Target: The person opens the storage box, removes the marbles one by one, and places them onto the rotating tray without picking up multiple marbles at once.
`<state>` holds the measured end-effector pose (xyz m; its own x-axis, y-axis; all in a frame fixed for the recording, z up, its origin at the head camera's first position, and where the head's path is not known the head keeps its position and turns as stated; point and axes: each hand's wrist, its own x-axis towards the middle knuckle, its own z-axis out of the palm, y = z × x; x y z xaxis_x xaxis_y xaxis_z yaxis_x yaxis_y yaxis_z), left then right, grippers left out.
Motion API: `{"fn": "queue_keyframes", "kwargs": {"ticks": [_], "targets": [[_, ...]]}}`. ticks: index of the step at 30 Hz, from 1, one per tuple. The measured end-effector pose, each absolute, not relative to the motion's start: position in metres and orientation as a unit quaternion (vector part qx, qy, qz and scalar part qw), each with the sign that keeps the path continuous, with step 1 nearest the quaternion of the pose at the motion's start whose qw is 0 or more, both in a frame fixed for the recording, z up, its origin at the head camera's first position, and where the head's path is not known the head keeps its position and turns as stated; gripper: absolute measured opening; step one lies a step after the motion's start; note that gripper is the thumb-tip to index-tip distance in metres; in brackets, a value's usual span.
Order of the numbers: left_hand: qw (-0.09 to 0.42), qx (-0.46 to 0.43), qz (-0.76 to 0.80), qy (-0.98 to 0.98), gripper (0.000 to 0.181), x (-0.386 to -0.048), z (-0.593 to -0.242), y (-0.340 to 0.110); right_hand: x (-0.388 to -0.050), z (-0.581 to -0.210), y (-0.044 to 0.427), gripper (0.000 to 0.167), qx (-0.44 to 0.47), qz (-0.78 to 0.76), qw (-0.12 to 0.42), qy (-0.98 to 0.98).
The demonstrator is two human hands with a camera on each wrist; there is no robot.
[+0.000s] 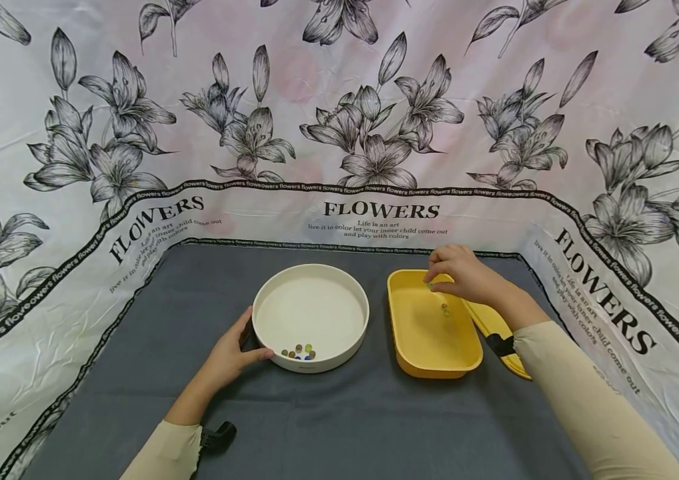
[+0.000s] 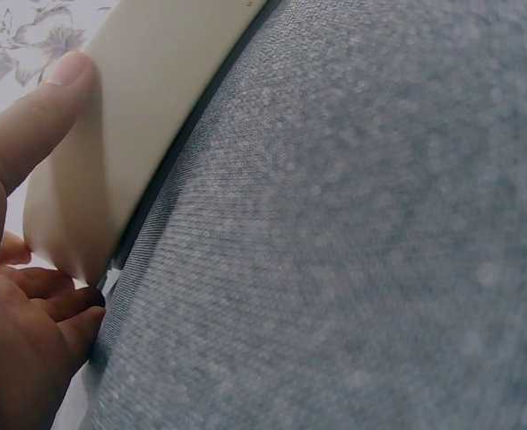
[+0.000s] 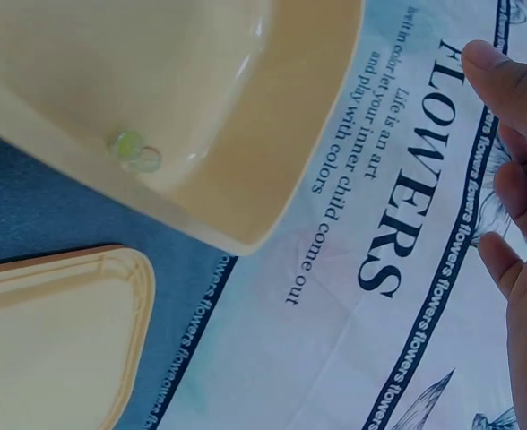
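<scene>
My left hand (image 1: 227,357) holds the near left side of a round white dish (image 1: 309,293), its thumb lying along the outer wall in the left wrist view. Several glass marbles (image 1: 299,352), brown, blue and yellow-green, lie in the dish along its near edge. Over the far right corner of a yellow rectangular box (image 1: 414,333) is my right hand (image 1: 465,272), pinching a small greenish marble (image 1: 430,286) between thumb and fingers. Two marbles (image 3: 133,150) lie on the box floor by the right wall. The right wrist view does not show the pinched marble.
A yellow lid (image 1: 516,365) lies to the right of the box, partly beneath the right forearm. Grey cloth (image 1: 339,427) covers the table. Behind it rises a white flower-printed sheet (image 1: 375,167).
</scene>
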<state>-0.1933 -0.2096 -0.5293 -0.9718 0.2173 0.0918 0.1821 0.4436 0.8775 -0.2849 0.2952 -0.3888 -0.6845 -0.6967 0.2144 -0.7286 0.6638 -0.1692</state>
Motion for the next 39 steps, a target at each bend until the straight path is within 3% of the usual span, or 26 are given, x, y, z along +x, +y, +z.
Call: {"fn": "queue_keyframes", "kwargs": {"ticks": [39], "targets": [[0.021,0.119,0.519,0.846,0.117,-0.190,-0.529,-0.210,-0.297,-0.349,0.224,0.014,0.468,0.128,0.107,-0.868]]}}
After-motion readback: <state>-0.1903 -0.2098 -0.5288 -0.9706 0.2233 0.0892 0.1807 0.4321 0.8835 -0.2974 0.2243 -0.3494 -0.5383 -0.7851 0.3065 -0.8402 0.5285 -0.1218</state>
